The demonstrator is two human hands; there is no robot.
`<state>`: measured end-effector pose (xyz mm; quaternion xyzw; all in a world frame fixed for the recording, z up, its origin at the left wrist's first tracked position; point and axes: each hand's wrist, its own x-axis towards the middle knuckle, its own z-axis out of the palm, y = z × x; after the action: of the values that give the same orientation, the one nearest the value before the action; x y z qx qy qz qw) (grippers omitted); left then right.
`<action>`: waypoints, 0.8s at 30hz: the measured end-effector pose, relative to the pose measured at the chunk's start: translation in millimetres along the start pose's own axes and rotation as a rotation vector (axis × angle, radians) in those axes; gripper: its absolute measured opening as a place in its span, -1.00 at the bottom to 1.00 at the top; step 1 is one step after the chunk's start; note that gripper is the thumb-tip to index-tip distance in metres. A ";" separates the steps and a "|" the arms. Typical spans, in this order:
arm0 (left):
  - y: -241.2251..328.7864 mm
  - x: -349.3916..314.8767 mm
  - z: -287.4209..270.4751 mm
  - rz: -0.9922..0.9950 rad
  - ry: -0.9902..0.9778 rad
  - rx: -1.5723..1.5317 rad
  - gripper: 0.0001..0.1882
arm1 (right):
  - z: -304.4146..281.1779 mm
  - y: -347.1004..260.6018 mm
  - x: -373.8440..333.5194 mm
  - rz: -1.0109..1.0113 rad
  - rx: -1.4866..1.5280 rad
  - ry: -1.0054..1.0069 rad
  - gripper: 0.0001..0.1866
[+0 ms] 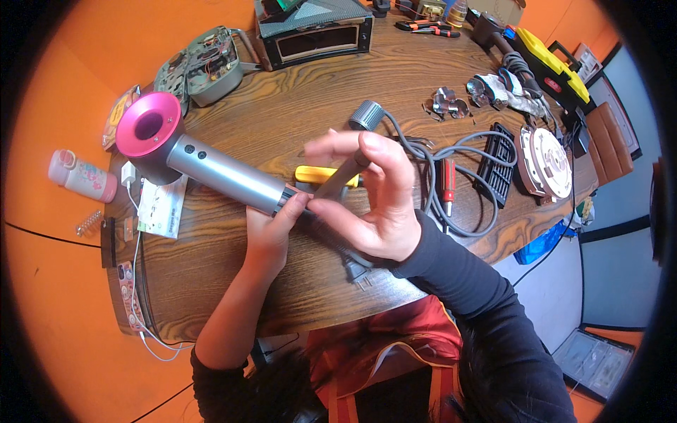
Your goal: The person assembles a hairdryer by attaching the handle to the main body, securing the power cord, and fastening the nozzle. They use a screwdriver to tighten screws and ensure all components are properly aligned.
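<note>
A silver hair dryer [229, 182] with a bright pink ring-shaped head slants across the near left of the table. My left hand [273, 233] is closed round the lower end of its handle, thumb on the rim. Close by, my right hand [384, 204] curls round a dark grey pen-shaped tool [342, 178]. The tool slants down to the handle's end; whether its tip touches is hidden by my fingers. Behind my right hand, a ribbed silver cylinder [367, 115] is joined to a looped grey cord [458, 225]. A yellow-handled tool [317, 174] lies partly covered.
Right of my hands lie a red screwdriver [448, 185], a black slatted part [497, 166] and a round white device [546, 166]. A plug [358, 273] rests near the front edge. An opened grey-green casing [211, 67] and a metal box [314, 39] stand at the back.
</note>
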<state>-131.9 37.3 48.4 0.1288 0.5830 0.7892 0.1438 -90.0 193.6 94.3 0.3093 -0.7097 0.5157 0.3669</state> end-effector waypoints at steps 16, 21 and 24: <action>9.0 1.5 7.3 0.060 0.018 -0.038 -0.87 | -3.0 -6.9 4.3 0.212 0.028 0.070 -0.21; 9.8 -3.5 5.5 0.002 -0.020 -0.028 -0.85 | -3.0 -2.9 3.1 0.139 -0.138 -0.011 -0.14; 6.6 4.6 0.9 0.008 -0.090 0.055 -0.66 | 3.5 -1.0 1.3 0.156 -0.003 0.003 -0.08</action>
<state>-136.3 38.0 55.1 0.1704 0.5970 0.7668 0.1630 -90.6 189.9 95.3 0.2516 -0.7319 0.5423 0.3270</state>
